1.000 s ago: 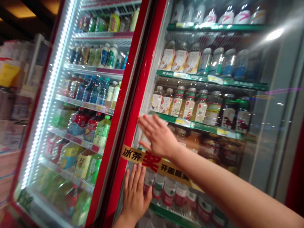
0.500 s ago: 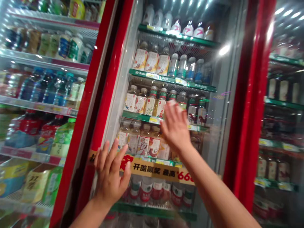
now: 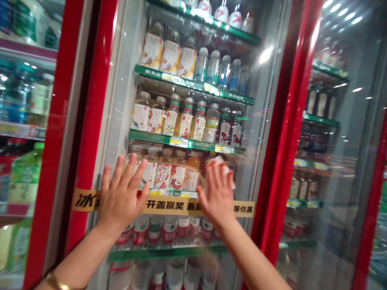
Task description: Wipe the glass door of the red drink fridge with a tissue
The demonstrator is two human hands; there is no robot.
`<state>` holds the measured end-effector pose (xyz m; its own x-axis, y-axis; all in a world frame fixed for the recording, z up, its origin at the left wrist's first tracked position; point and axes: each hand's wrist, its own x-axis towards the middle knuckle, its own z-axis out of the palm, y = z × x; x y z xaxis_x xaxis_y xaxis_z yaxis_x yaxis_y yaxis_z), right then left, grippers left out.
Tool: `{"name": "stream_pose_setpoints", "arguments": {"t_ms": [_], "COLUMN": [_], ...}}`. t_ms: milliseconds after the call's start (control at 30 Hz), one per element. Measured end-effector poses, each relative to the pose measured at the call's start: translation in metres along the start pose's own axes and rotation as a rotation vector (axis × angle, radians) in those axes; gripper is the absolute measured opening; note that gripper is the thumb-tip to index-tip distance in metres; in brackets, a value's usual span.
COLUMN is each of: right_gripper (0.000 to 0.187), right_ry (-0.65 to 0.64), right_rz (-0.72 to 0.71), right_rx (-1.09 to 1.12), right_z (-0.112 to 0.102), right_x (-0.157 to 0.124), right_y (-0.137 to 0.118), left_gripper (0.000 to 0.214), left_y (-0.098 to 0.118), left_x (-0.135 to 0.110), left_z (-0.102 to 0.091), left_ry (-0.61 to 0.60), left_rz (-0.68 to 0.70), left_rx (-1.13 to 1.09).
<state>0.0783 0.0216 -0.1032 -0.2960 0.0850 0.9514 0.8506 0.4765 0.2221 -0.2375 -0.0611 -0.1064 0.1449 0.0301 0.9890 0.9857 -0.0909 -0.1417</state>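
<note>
Left hand [image 3: 122, 197] and right hand [image 3: 216, 197] open, palms flat, fingers spread, on glass fridge door [image 3: 116, 80] at yellow banner strip [image 3: 169, 206]. White slip [image 3: 225, 171] just beside right fingers, side of glass unclear. Risk: palms skidding on slick glass; hard pushing jolting bottled drinks [image 3: 178, 171] inside.

Yellow door banner [image 3: 166, 206] partly hidden behind both hands [image 3: 122, 193] [image 3: 216, 195]
</note>
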Motion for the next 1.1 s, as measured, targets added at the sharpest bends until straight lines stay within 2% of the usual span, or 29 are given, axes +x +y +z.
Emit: {"name": "stream_pose_setpoints", "arguments": {"t_ms": [67,100,133,167,233,300,367,433,500,567,600,667,767,833,867,933,967,1000,1033,1067,1100], "right_gripper": [0.076,0.074,0.073,0.073,0.078,0.082,0.085,0.087,0.083,0.072,0.071,0.078,0.088,0.087,0.087,0.088,0.088,0.086,0.081,0.076,0.072], "right_ry": [-0.143,-0.168,-0.152,-0.103,0.032,0.105,0.095,0.039,0.011,0.018,0.024,0.024,0.020,0.037,0.028,-0.032,-0.098,-0.120,-0.123,-0.106,-0.076], "right_rz": [-0.436,-0.506,-0.469,-0.333,0.047,0.300,0.378,0.316,0.012,-0.152,-0.179,-0.120,0.194,0.445,0.525,0.489,0.378,0.191,0.074,-0.030,-0.083], "right_rx": [0.062,0.071,0.060,0.033,-0.038,-0.079,-0.080,-0.071,-0.077,-0.060,-0.053,-0.054,-0.080,-0.093,-0.097,-0.115,-0.124,-0.142,-0.129,-0.109,-0.096], "right_z": [0.004,0.002,-0.004,-0.010,-0.017,-0.012,0.006,0.027,0.042,0.045,0.041,0.027,0.013,0.020,0.028,0.050,0.060,0.069,0.075,0.077,0.075], "right_x": [-0.052,-0.075,-0.093,-0.105,-0.115,-0.116,-0.121,-0.139,-0.167,-0.197,-0.209,-0.224,-0.214,-0.194,-0.185,-0.172,-0.172,-0.175,-0.182,-0.191,-0.202], "right_y": [-0.022,-0.020,-0.010,0.005,0.035,0.042,0.009,-0.051,-0.109,-0.135,-0.133,-0.102,-0.040,-0.031,-0.042,-0.091,-0.122,-0.151,-0.174,-0.188,-0.191], "left_gripper": [0.086,0.087,0.088,0.088,0.089,0.089,0.088,0.087,0.086,0.085,0.085,0.085,0.085,0.084,0.083,0.081,0.080,0.079,0.079,0.079,0.079], "left_y": [-0.001,-0.001,0.000,0.000,0.002,0.003,0.004,0.004,0.003,0.002,0.001,0.002,0.005,0.006,0.007,0.006,0.006,0.005,0.005,0.004,0.004], "left_x": [0.000,0.000,0.000,-0.001,-0.002,-0.003,-0.004,-0.005,-0.006,-0.006,-0.007,-0.007,-0.007,-0.008,-0.008,-0.008,-0.009,-0.009,-0.009,-0.009,-0.009], "left_z": [0.000,0.000,0.000,0.000,0.001,0.002,0.003,0.003,0.002,0.000,0.000,-0.001,-0.002,-0.001,-0.001,-0.001,-0.002,-0.002,-0.002,-0.002,-0.002], "left_ry": [-0.011,-0.014,-0.017,-0.023,-0.038,-0.046,-0.057,-0.068,-0.074,-0.071,-0.070,-0.075,-0.103,-0.100,-0.097,-0.099,-0.108,-0.110,-0.105,-0.097,-0.093], "left_rz": [-0.004,-0.010,-0.017,-0.026,-0.045,-0.064,-0.081,-0.088,-0.082,-0.069,-0.063,-0.049,-0.049,-0.057,-0.062,-0.072,-0.078,-0.080,-0.079,-0.076,-0.076], "left_rx": [-0.005,-0.005,-0.005,-0.004,-0.007,-0.013,-0.018,-0.030,-0.049,-0.058,-0.054,-0.038,-0.025,-0.026,-0.027,-0.037,-0.046,-0.056,-0.064,-0.067,-0.065]}}
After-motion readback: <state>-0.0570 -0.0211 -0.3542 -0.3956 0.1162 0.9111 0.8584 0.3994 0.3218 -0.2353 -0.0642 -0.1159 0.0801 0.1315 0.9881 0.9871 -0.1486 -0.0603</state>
